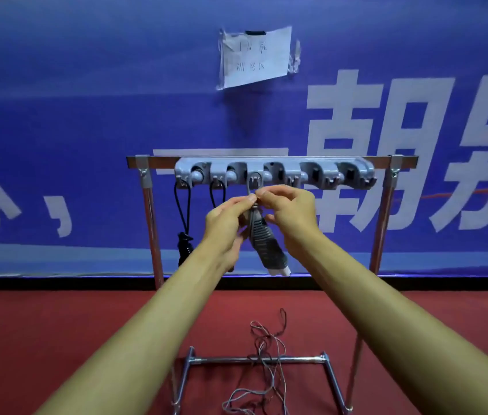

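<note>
head view: both hands are up at the grey hook rack (272, 170), which is fixed to the top bar of a chrome frame (161, 162). the left hand (229, 218) pinches the thin hanging loop (249, 190) between thumb and forefinger, other fingers curled under. the right hand (292, 209) pinches the same loop just beside it, and the two hands' fingertips are about touching. the loop runs up to the third hook from the left; can't tell if it's seated. the grey ribbed handle (263, 239) hangs under the loop between the hands, tilted, with its white-tipped lower end to the right.

black loops (189, 205) hang on the first two hooks. a black handle (185, 248) hangs from the leftmost one. the second loop's lower part is hidden behind the left hand. a grey cord tangle (263, 369) lies on the red floor (57, 330), across the frame's bottom bar. behind is a blue banner (87, 115) with white characters and a paper note (256, 56) taped on it.
</note>
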A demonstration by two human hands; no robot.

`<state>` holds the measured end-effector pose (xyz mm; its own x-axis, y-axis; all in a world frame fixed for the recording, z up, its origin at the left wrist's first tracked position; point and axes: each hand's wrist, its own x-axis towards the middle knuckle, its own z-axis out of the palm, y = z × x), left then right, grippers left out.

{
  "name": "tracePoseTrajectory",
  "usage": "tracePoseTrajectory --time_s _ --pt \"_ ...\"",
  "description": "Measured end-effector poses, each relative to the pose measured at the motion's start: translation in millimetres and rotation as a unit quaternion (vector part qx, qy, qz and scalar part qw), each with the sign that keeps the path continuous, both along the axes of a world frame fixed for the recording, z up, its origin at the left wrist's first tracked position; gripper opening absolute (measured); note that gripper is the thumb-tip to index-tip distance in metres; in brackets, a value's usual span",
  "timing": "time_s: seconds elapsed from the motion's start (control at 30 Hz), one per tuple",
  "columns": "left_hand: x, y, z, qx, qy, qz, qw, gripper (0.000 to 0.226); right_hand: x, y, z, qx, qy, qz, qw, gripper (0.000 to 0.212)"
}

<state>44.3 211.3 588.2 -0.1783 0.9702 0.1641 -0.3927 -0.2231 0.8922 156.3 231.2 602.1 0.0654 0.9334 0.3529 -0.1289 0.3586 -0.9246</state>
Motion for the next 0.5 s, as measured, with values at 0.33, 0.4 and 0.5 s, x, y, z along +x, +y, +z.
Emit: tracePoseTrajectory --time_s 0.33,0.4,0.5 --pt "17 50 6 0.023 0.05 0.182 0.982 0.013 -19 48 -1 0.06 -0.129 -0.148 0.979 0.013" --pt "18 58 4 0.027 0.078 0.211 0.974 0.015 -21 53 0 0.056 -0.145 -0.162 0.975 0.013" --pt "15 71 -7 -0.004 0.126 0.196 0.972 0.018 -22 63 -9 0.013 -0.188 -0.174 0.967 0.012"
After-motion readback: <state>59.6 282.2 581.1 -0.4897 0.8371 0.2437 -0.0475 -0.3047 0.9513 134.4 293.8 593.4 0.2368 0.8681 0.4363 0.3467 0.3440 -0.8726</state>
